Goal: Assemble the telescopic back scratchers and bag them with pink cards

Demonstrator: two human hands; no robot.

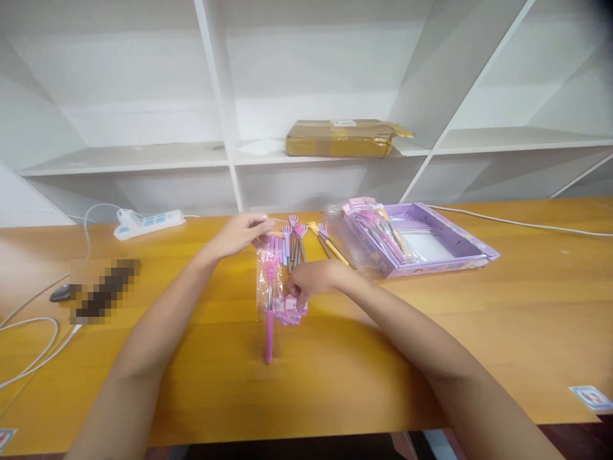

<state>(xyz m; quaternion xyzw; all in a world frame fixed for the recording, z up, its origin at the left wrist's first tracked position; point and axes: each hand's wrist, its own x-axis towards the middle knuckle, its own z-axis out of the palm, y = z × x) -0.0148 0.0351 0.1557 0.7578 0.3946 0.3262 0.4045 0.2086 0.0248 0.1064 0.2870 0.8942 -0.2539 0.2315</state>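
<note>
My left hand (244, 234) pinches the top of a clear plastic bag. Inside the bag lies a pink back scratcher (269, 335), its hand-shaped end pointing away from me and its handle towards me. To the right of the bag, my right hand (313, 281) has its fingers bent down and closed on the small pink cards (290, 317), a fanned stack on the table. Beyond it are several loose back scratchers (299, 231) with purple, pink and yellow heads, partly hidden by my right hand.
At the right stands a purple tray-like box (460, 262) with bagged back scratchers (383, 236) lying across its left side. A white power strip (148, 223) and cables are at the left. A taped cardboard box (340, 138) sits on the white shelf behind the wooden table (345, 383).
</note>
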